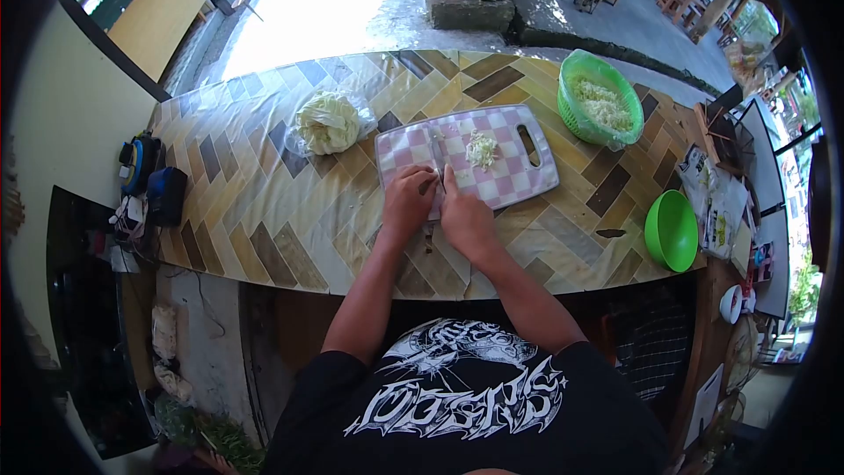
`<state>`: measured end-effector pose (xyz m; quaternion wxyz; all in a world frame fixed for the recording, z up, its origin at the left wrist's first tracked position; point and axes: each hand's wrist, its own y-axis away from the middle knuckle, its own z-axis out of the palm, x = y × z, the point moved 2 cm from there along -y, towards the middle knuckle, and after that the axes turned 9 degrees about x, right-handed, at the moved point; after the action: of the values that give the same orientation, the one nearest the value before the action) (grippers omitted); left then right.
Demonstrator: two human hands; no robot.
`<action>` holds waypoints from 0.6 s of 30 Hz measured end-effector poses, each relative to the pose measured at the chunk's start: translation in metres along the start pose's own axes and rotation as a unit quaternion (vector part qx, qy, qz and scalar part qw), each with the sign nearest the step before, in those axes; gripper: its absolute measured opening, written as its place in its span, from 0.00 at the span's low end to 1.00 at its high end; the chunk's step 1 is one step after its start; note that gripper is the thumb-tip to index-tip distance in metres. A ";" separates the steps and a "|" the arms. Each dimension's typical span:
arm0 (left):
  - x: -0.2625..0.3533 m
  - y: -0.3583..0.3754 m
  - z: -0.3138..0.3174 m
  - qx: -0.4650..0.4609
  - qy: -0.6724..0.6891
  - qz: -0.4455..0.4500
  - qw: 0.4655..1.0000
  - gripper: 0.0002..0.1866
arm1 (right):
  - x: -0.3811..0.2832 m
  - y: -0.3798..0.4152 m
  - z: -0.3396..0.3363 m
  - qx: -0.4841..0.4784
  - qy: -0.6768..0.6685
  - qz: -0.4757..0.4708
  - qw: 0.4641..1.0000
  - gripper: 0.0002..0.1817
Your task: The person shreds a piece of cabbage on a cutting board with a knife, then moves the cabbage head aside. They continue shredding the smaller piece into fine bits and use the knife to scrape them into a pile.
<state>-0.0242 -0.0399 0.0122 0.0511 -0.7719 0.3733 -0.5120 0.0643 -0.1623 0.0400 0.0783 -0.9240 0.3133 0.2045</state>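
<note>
My right grip (pixel 468 218) is closed round a knife (pixel 437 154) over the checked board (pixel 519 189) — my left grip (pixel 410 200) curls beside it, contents hidden — pale shreds (pixel 482 150) lying to the knife's right.

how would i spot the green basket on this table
Find the wood-patterned table, then the checkered cutting board near its middle. Beyond the board's handle end, to the right, sits the green basket. Unlike the plain green bowl, it has slotted sides and holds pale shreds.

A sunlit floor (pixel 316 22) surrounds 1 square planter (pixel 470 16).
</note>
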 end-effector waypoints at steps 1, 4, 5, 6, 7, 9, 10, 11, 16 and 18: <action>-0.003 0.001 0.002 -0.002 0.007 -0.005 1.000 0.08 | 0.001 -0.003 -0.003 0.007 -0.012 -0.008 1.000 0.38; -0.004 0.000 0.001 -0.001 0.009 -0.003 1.000 0.08 | 0.001 0.001 -0.009 0.011 -0.024 -0.019 0.999 0.39; -0.004 0.001 0.001 0.001 0.007 -0.001 1.000 0.08 | 0.000 0.005 -0.011 0.008 -0.023 -0.021 0.999 0.39; -0.003 0.001 0.001 -0.001 0.005 -0.003 1.000 0.08 | -0.003 0.011 -0.014 0.002 -0.010 -0.016 1.000 0.39; -0.004 0.001 0.002 -0.001 0.003 -0.006 1.000 0.08 | -0.007 0.017 -0.016 -0.003 0.002 -0.012 1.000 0.39; -0.004 0.001 0.002 0.001 0.002 -0.007 1.000 0.08 | -0.012 0.018 -0.014 -0.009 0.016 -0.004 1.000 0.39; -0.003 0.000 0.001 0.002 0.003 -0.004 1.000 0.07 | -0.012 0.017 -0.010 -0.009 0.018 0.001 1.000 0.39; -0.003 0.000 0.001 0.003 0.005 -0.001 1.000 0.07 | -0.010 0.015 -0.005 -0.008 0.018 0.007 1.000 0.39; -0.002 0.000 0.001 0.009 -0.002 -0.001 1.000 0.07 | -0.002 -0.001 0.001 0.011 0.023 -0.023 0.999 0.40; -0.003 0.000 0.000 0.008 0.001 0.001 1.000 0.07 | -0.004 0.002 -0.006 0.004 0.029 -0.028 0.999 0.40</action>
<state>-0.0243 -0.0378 0.0098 0.0573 -0.7703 0.3705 -0.5158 0.0625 -0.1634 0.0468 0.0787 -0.9377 0.2903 0.1740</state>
